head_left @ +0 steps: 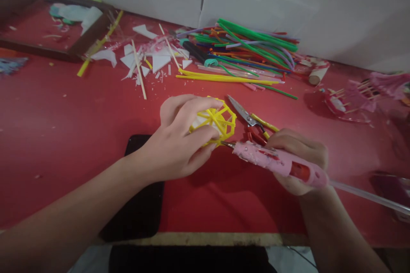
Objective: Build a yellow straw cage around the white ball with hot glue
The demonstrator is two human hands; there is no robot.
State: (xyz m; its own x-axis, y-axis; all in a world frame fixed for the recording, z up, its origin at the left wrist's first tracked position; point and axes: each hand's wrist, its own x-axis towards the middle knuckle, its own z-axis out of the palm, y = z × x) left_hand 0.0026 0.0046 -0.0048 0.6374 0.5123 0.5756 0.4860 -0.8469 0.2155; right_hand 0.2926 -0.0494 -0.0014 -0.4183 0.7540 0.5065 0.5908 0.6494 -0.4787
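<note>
My left hand (188,134) is closed around a small yellow lattice ball (228,124) with something white inside, held above the red table. A pink glue gun (259,155) lies in the grip of my right hand (296,158), its metal tip at the lower right edge of the ball, by my left fingertips. A clear glue stick (368,194) sticks out of the gun's rear end. Just beyond the gun, scissors (248,117) with red and yellow handles rest on the table, partly hidden by my right hand.
Beneath my left forearm lies a black phone (144,213). Colourful pipe cleaners (253,47), yellow strips (224,78), white scraps (160,62) and a dark cutter (195,51) lie at the back. A brown frame (38,51) stands far left, pink paper umbrellas (358,96) at right.
</note>
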